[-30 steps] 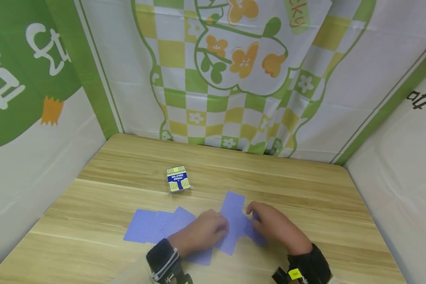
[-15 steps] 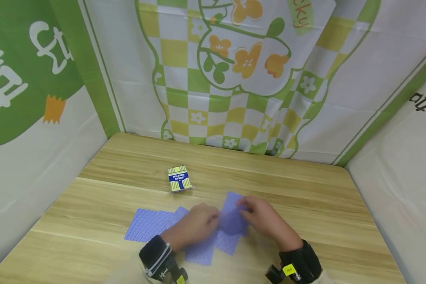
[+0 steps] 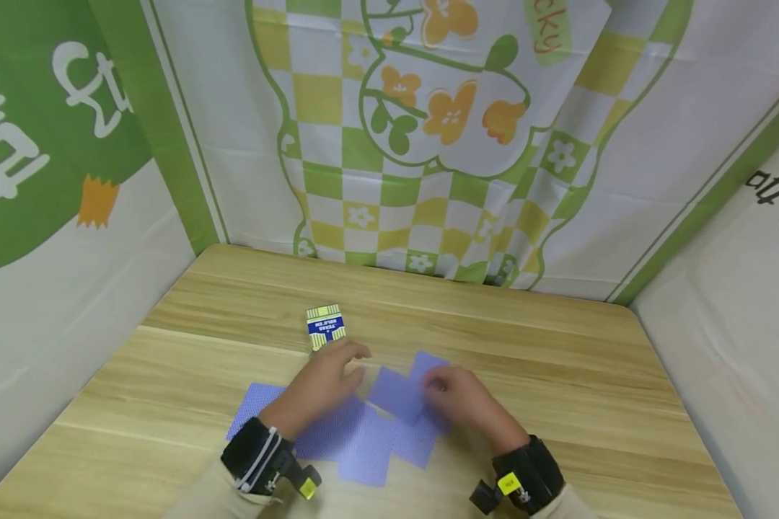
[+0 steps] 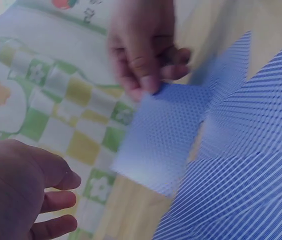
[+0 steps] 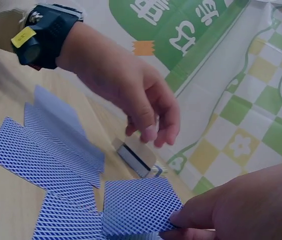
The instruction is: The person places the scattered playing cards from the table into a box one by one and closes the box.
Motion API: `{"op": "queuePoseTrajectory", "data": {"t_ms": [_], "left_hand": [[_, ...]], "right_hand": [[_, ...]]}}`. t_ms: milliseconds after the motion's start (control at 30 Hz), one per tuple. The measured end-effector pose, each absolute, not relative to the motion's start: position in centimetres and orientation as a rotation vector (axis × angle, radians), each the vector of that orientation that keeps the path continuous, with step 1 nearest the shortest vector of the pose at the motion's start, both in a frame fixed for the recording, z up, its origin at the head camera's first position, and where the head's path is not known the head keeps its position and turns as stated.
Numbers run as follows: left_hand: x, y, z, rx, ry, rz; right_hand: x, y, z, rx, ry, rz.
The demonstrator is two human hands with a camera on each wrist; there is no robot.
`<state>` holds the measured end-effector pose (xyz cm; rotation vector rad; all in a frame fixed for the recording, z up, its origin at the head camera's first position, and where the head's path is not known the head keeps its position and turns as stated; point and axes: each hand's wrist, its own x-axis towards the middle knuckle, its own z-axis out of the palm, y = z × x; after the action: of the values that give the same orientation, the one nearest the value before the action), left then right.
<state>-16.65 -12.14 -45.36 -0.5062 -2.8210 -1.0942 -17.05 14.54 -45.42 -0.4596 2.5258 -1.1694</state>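
Observation:
My right hand [image 3: 459,401] pinches a blue-backed playing card [image 3: 391,393] by one edge, between thumb and fingers. In the left wrist view, this card [image 4: 163,132] hangs face-down from those fingertips, over the other cards. My left hand [image 3: 319,380] is raised above the left part of the spread, with its fingers loosely bent and nothing in them. In the right wrist view the left hand [image 5: 131,92] hovers beyond the held card. Several more playing cards [image 3: 366,453] lie overlapping, face-down, in a loose row beneath both hands, partly covered by them.
A yellow and blue card box [image 3: 325,321] lies behind my left hand, its near end overlapped by the hand. The wooden table [image 3: 539,346] ends at a patterned curtain [image 3: 415,209] at the back, with fabric walls on both sides.
My left hand has moved left and back, away from the middle of the cards toward the box. The right hand has moved left, bringing the pinched card over the spread.

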Motion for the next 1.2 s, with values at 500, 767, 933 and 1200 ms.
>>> {"op": "queuePoseTrajectory", "data": {"t_ms": [500, 767, 933, 1200], "left_hand": [[-18.2, -15.8, -45.9, -0.433, -2.729, -0.688], [-19.1, -17.0, -46.5, -0.302, -2.77, -0.682], [-19.6, -17.5, -46.8, -0.277, -2.783, -0.725], [-20.2, -17.8, -47.0, -0.23, -2.837, -0.834]], "right_hand": [[-18.3, 10.9, -46.7, -0.338, 2.384, -1.349], [-18.4, 9.2, -47.4, -0.279, 2.256, -1.474], [-18.7, 8.3, -47.8, -0.252, 2.212, -1.488], [-19.3, 7.2, -48.4, -0.206, 2.181, -1.51]]}}
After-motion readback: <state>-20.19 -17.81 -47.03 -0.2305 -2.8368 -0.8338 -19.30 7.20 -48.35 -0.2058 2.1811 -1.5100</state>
